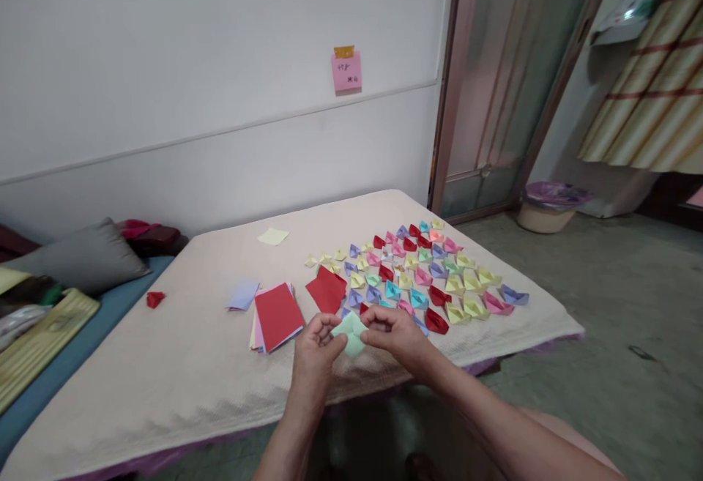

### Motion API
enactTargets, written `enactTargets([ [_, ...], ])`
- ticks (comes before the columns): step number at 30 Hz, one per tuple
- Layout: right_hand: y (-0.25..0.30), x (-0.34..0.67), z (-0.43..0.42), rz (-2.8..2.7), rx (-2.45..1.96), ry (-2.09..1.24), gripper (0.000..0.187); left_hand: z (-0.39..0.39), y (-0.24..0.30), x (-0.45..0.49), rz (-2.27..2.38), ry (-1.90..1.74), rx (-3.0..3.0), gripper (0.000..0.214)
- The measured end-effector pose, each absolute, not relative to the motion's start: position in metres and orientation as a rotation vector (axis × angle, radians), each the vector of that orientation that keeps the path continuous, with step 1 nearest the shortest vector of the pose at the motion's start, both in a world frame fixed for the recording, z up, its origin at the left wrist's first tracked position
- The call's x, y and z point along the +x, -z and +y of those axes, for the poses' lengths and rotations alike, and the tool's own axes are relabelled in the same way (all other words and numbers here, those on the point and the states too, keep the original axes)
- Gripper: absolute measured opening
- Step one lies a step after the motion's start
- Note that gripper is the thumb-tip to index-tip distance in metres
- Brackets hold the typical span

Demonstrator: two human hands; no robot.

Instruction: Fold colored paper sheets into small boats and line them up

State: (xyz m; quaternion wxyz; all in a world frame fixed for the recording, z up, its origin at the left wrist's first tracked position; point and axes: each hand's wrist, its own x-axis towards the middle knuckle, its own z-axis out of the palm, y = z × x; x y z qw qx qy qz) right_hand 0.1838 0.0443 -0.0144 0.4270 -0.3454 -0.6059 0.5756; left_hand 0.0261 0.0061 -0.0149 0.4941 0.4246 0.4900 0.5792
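Note:
A pale green folded paper (354,342) is held up between my two hands over the front edge of the cloth-covered table. My left hand (317,345) pinches its left corner between thumb and fingers. On the opposite corner, my right hand (394,331) has a similar pinch. Creases meet near the paper's middle. Just behind the hands lies a red square of paper (328,290). To the left is a stack of coloured paper (279,318) with a red sheet on top. Rows of small folded paper boats (418,298) in many colours spread to the right.
A lilac paper (242,296) and a pale yellow sheet (273,236) lie on the cream tablecloth (181,364). One red folded piece (155,299) sits at far left. Beyond are a grey pillow (82,258), a wall with a pink note (346,72), and a lined bin (546,210).

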Motion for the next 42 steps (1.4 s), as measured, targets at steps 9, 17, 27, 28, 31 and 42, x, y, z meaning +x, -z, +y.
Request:
enactTargets([
  [9,0.010,0.180,0.039,-1.278,-0.928,-1.484,0.013,0.005,0.017,0.034,1.157,-1.326,0.889,0.021],
  [17,0.013,0.177,0.037,-1.235,-0.926,-1.490,0.004,0.003,0.018,0.047,1.169,-1.425,0.747,0.020],
  [27,0.001,0.196,0.046,-1.509,-0.740,-1.346,0.015,0.000,0.010,0.032,1.175,-1.447,1.000,0.013],
  [28,0.000,0.197,0.046,-1.529,-0.750,-1.323,0.015,0.000,0.009,0.031,1.192,-1.434,1.065,0.014],
  [31,-0.002,0.197,0.045,-1.578,-0.771,-1.284,0.015,0.000,0.008,0.029,1.235,-1.386,1.192,0.014],
  [42,0.005,0.190,0.043,-1.293,-0.786,-1.576,0.029,0.001,0.009,0.034,1.393,-1.457,1.256,0.008],
])
